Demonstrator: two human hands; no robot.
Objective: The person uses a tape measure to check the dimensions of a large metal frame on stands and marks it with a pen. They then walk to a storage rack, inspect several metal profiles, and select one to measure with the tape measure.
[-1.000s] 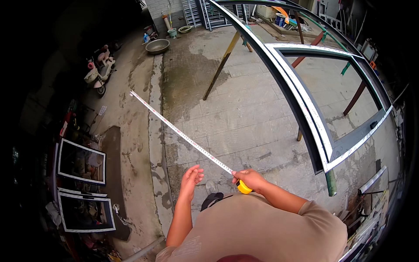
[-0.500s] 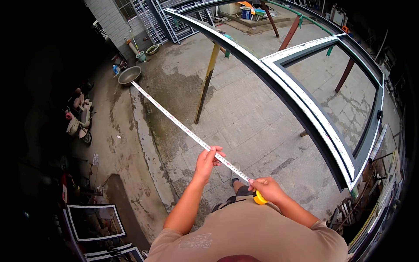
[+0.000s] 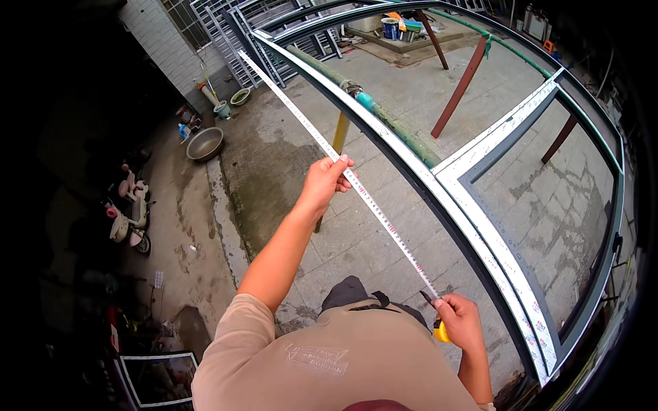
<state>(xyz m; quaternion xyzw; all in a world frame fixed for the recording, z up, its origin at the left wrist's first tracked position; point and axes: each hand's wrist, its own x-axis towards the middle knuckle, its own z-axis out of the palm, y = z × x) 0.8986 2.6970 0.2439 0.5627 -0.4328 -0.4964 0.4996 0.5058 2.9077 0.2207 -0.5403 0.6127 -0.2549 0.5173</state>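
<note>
A white tape measure [image 3: 387, 222] is pulled out long, running from my right hand up to the far left, where its free end hangs in the air near the far corner of a window frame. My left hand [image 3: 325, 183] pinches the blade partway along. In my right hand [image 3: 460, 320] is the tape's yellow case [image 3: 441, 331]; a small dark pointed piece sticks out beside the thumb, its kind unclear. To the right of the blade lies the large dark window frame [image 3: 473, 250], faced with white film and divided by a crossbar. The blade does not appear to touch it.
A green pipe [image 3: 404, 135] and a red-brown leg [image 3: 460, 89] stand under the frame. Metal basin [image 3: 205, 144], flowerpot [image 3: 222, 109] and pink scooter [image 3: 131, 212] are at the left. Metal grilles [image 3: 219, 41] lean on the far wall. A smaller white-edged frame [image 3: 159, 357] sits lower left.
The blade has swung up and right from the basin toward the frame's far corner. My left hand has moved farther away, my right hand rightward and lower. I stand closer to the frame.
</note>
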